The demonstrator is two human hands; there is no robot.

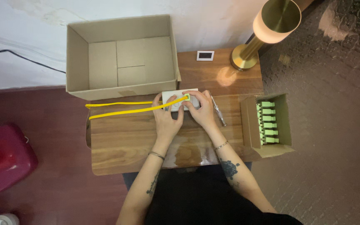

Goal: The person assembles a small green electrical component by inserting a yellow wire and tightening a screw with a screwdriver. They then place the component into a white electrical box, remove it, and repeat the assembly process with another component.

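seen from above: a small wooden table [121, 141] with a glossy top, pushed against a pale wall [30, 25] marked by a patch of flaked paint. dark red floor [55, 183] to the left, a grey patterned carpet [334, 125] to the right. warm pool of light on the wood beside a brass lamp [267, 29] at the far right corner.

near the middle of the table, a white box [179, 99] (flat, rectangular, mostly hidden under fingers). left hand [166, 118] laid over its near left part, fingers curled down onto it, thumb toward the middle. right hand [201, 109] closed around its right side, fingertips pressing at the spot where a yellow cable [121, 109] met the top. cable run out leftward in two strands across the wood, ending in a bend at the table's left edge.

behind the hands, touching the back edge of the table, a large open cardboard box [78, 54], nothing visible inside. just right of the right hand, a slim screwdriver [218, 110] lying on the wood. at the right edge, a small open carton [248, 123] holding a row of pale green connectors [266, 123]. a small white square plate [205, 55] near the lamp base. a red plastic object [5, 160] on the floor far to the left (kind not clear). black wire [17, 55] running along the wall.
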